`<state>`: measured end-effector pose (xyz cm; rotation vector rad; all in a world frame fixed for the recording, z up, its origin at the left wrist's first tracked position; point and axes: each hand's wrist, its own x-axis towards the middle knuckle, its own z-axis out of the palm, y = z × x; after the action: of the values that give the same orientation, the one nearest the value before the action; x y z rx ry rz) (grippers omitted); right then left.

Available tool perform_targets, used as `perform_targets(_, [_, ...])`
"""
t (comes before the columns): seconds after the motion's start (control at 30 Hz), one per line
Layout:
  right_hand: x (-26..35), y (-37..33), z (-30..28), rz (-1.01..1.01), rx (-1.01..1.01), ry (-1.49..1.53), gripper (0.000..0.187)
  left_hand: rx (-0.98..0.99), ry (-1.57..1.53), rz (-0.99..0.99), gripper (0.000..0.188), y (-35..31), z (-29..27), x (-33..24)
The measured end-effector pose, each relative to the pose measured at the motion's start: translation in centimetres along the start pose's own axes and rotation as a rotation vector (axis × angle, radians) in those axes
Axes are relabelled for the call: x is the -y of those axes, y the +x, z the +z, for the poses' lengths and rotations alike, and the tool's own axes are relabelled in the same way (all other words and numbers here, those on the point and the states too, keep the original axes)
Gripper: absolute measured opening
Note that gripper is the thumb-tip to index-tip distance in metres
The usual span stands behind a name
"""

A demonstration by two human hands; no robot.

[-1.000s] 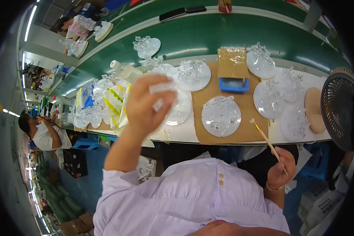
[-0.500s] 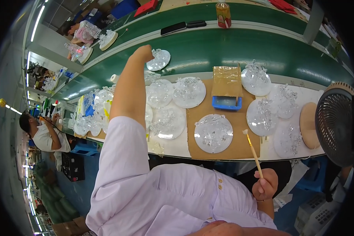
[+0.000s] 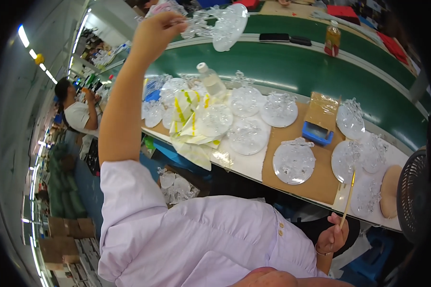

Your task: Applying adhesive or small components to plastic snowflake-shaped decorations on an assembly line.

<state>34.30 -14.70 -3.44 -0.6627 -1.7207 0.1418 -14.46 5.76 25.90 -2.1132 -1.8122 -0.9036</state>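
Note:
My left hand is raised at the upper left, arm stretched out above the green belt. Its fingers pinch the clear branching pieces of a clear plastic ornament, whose round base is tipped nearly on edge. My right hand is low at the right, closed round the wooden handle of a paintbrush. The brush points up, its tip over or beside a round clear ornament; I cannot tell whether they touch. Another round ornament lies on the brown cardboard in front of me.
Several more clear ornaments crowd the table beside yellow-striped wrapping and a clear bottle. A blue tray sits under a cardboard cover. A black fan stands right. Beyond the belt are phones and a drink bottle.
My left hand has lifted an ornament off the green belt and carried it up and leftward, tipping its base. The view has turned left. My right hand still holds the paintbrush.

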Motion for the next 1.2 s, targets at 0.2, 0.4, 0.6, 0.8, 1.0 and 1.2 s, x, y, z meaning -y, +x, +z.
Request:
perform_targets(0.2, [0.4, 0.0, 0.9, -0.082, 0.183, -0.239, 0.023, -0.147, -0.112, -0.203, 0.023, -12.9, -9.2, 1.4])
perform_targets(0.4, [-0.2, -0.2, 2.4, -0.118, 0.225, -0.238, 0.02, 0.132, 0.157, -0.382, 0.02, -21.8, -9.0, 2.2])
perform_targets(0.6, [-0.4, -0.1, 3.3, -0.168, 0.256, -0.291, 0.022, 0.239, 0.27, -0.156, 0.017, -22.7, -3.1, 6.1])
perform_targets(0.8, [-0.5, -0.2, 4.1, -0.159, 0.259, -0.397, 0.02, 0.356, 0.371, 0.016, 0.015, -20.9, 2.4, 9.4])
perform_targets(1.0, [0.2, 0.3, 4.5, -0.197, 0.298, -0.36, 0.022, 0.405, 0.39, -0.047, 0.03, -20.6, 5.6, 9.6])
perform_targets(1.2, [-0.3, 0.3, 5.1, -0.185, 0.28, -0.331, 0.028, -0.023, 0.121, -0.079, 0.08, -24.2, 8.2, 8.7])
